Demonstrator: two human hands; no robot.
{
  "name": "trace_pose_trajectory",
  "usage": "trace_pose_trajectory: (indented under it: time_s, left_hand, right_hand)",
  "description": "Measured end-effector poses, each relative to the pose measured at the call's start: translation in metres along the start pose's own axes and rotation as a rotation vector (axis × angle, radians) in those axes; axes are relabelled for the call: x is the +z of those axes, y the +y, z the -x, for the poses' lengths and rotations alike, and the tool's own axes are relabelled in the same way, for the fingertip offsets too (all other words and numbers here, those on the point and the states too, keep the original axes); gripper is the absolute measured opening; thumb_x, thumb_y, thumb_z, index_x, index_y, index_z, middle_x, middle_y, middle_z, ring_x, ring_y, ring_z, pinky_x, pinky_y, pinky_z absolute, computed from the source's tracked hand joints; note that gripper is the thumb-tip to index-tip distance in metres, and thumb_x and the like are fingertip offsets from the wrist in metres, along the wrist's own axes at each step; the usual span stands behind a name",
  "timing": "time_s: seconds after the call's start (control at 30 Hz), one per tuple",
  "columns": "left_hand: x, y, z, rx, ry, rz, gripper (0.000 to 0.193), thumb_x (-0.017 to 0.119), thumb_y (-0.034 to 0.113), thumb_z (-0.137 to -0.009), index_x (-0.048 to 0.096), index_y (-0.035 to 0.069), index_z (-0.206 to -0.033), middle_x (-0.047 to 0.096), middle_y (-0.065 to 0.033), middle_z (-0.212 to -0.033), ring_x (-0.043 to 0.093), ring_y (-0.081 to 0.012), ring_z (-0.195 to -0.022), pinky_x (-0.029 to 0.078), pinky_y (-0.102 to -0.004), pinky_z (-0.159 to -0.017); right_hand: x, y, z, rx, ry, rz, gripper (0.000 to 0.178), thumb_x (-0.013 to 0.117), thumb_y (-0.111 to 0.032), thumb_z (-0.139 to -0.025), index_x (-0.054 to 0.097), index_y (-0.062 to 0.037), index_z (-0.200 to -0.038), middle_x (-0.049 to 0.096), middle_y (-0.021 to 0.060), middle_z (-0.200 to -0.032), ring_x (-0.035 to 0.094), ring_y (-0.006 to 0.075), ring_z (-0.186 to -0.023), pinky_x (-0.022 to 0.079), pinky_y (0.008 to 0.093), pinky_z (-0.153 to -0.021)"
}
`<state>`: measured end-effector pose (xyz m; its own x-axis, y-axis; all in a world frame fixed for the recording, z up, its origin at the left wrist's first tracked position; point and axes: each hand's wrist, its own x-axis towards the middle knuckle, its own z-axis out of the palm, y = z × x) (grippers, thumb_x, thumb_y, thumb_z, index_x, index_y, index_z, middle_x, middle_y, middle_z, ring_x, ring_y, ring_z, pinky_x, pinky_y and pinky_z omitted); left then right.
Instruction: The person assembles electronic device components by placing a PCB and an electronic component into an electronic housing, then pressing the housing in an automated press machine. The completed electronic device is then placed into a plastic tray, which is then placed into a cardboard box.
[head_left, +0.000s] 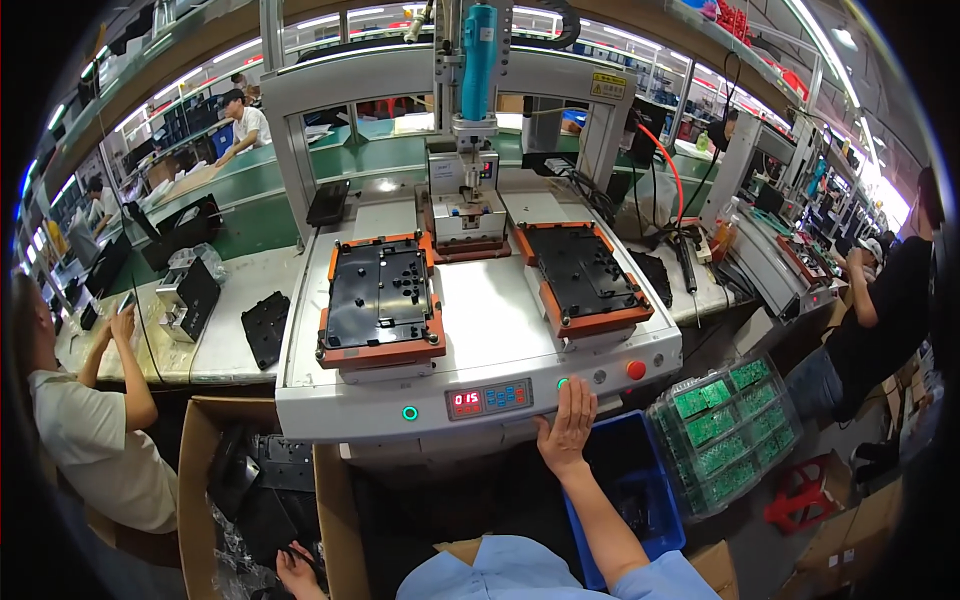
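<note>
My right hand (pixel 568 428) lies on the front panel of a white benchtop machine (pixel 350 408), fingers stretched out, fingertips at the green-lit button (pixel 563 383). Down at the left, my left hand (pixel 297 574) is in a cardboard box (pixel 343 520), fingers closed at the edge of a black plastic panel (pixel 268 515); part of the grip is hidden. On the machine, a black plastic panel (pixel 378 290) lies in the left orange fixture (pixel 385 352). Another black panel (pixel 582 265) sits in the right orange fixture (pixel 605 322). Between them stands the screwdriving head (pixel 472 165).
A blue bin (pixel 655 470) stands below the machine at the right, beside a clear tray of green circuit boards (pixel 725 430). A red stool (pixel 810 495) is farther right. People work at both sides. A loose black panel (pixel 265 330) lies on the left bench.
</note>
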<state>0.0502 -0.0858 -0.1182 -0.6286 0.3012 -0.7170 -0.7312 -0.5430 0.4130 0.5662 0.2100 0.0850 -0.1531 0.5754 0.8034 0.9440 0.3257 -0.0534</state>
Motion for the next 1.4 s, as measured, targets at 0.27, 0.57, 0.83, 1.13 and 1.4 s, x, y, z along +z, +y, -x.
trace_pose_trajectory:
  time_s: [0.27,0.57,0.83,1.13,1.4]
  left_hand:
    - [0.010,-0.003,0.013,0.013,0.068,0.007,0.021,0.052,0.011,-0.089,0.056,0.000,-0.106,0.056,-0.0149,-0.107,0.051,-0.0313,-0.095,0.044,-0.0423,-0.081]
    - [-0.022,0.010,-0.031,-0.087,-0.154,-0.034,0.027,0.061,0.017,-0.083,0.050,0.002,-0.103,0.061,-0.0153,-0.102,0.060,-0.0273,-0.088,0.049,-0.0365,-0.072]
    - [0.005,0.002,0.003,-0.134,-0.013,0.105,0.025,0.050,0.010,-0.089,0.053,0.001,-0.112,0.054,-0.0180,-0.112,0.050,-0.0320,-0.099,0.046,-0.0435,-0.077]
    - [-0.020,0.010,-0.025,-0.088,-0.149,-0.017,0.027,0.061,0.017,-0.083,0.049,0.003,-0.104,0.060,-0.0154,-0.105,0.060,-0.0266,-0.089,0.050,-0.0369,-0.072]
    - [-0.015,0.006,-0.020,-0.084,-0.153,0.004,0.028,0.062,0.014,-0.082,0.049,0.002,-0.103,0.059,-0.0152,-0.103,0.060,-0.0261,-0.090,0.051,-0.0368,-0.074]
  right_hand:
    - [0.002,0.002,0.003,0.008,-0.006,0.019,0.062,0.044,-0.036,-0.093,0.028,0.0047,-0.137,0.032,0.0212,-0.141,0.027,0.0376,-0.133,0.016,0.0489,-0.110]
    - [-0.002,-0.001,-0.003,0.008,0.014,-0.002,0.061,0.044,-0.037,-0.093,0.030,0.0048,-0.136,0.035,0.0218,-0.139,0.030,0.0380,-0.132,0.018,0.0493,-0.110]
    - [0.000,0.001,0.000,0.008,0.017,0.021,0.060,0.041,-0.039,-0.094,0.031,0.0046,-0.135,0.036,0.0219,-0.138,0.031,0.0376,-0.131,0.020,0.0490,-0.109]
    - [-0.008,-0.005,-0.006,0.032,-0.003,-0.033,0.060,0.044,-0.037,-0.094,0.032,0.0048,-0.135,0.036,0.0223,-0.138,0.031,0.0379,-0.131,0.019,0.0489,-0.109]
    - [0.008,0.001,0.005,0.017,0.049,-0.005,0.062,0.043,-0.038,-0.094,0.031,0.0058,-0.135,0.035,0.0233,-0.139,0.029,0.0383,-0.133,0.017,0.0494,-0.110]
